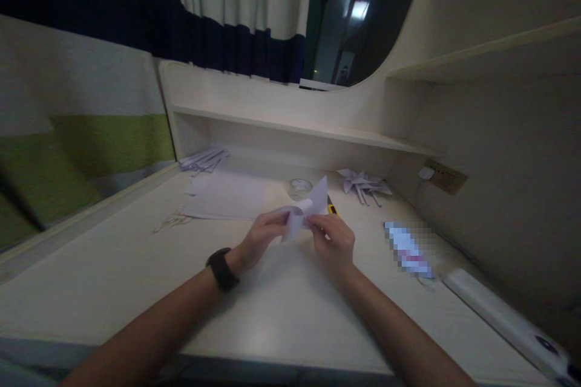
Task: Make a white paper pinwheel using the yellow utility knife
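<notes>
Between my two hands, above the middle of the desk, is a white paper pinwheel (320,195) with curled-in and pointed corners. My left hand (265,231), with a dark watch on its wrist, pinches the pinwheel's left side. On the right side, the fingertips of my right hand (333,234) press together near its centre. Whether a small pin or stick is in those fingertips, I cannot make out. Just behind the paper lie a roll of clear tape (300,188) and a yellow and black utility knife (332,209), which is partly hidden.
White paper sheets (231,190) lie at back left, with rolled paper sticks (204,160) behind and thin strands (175,217) in front. Several finished paper pinwheels (363,184) are piled at back right. A blurred-out packet or screen (408,251) and a long white bar (503,317) lie along the right wall.
</notes>
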{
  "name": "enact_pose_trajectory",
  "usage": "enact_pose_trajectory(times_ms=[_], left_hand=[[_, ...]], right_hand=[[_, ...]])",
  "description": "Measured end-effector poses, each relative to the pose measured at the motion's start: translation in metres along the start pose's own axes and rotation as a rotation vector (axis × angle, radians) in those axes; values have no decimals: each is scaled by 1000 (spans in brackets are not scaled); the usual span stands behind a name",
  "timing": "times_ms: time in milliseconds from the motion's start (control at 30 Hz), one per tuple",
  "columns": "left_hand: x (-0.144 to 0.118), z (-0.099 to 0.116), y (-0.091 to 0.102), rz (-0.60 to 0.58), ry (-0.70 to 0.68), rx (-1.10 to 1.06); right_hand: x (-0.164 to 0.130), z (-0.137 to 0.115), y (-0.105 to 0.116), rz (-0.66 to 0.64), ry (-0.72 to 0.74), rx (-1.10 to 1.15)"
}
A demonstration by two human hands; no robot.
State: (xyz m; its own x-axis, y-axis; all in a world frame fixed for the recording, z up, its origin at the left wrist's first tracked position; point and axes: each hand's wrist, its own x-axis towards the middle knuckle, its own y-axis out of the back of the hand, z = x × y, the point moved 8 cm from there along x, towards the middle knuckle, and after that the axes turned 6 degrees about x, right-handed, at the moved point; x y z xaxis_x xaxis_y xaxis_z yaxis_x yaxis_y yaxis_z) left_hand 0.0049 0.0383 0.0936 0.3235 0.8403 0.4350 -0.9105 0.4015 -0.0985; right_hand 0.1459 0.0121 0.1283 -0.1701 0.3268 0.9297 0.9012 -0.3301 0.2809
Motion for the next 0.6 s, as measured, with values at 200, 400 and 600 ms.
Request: enact_pose_trajectory(times_ms=[200,400,600], left_hand=[[-1,6,-5,-33,9,-28],[-1,4,-11,-92,27,-32],[-2,2,-11,-66,64,16]], right_hand=[[1,4,2,29,-54,21],[1,4,4,27,-50,41],[1,8,3,27,-98,42]])
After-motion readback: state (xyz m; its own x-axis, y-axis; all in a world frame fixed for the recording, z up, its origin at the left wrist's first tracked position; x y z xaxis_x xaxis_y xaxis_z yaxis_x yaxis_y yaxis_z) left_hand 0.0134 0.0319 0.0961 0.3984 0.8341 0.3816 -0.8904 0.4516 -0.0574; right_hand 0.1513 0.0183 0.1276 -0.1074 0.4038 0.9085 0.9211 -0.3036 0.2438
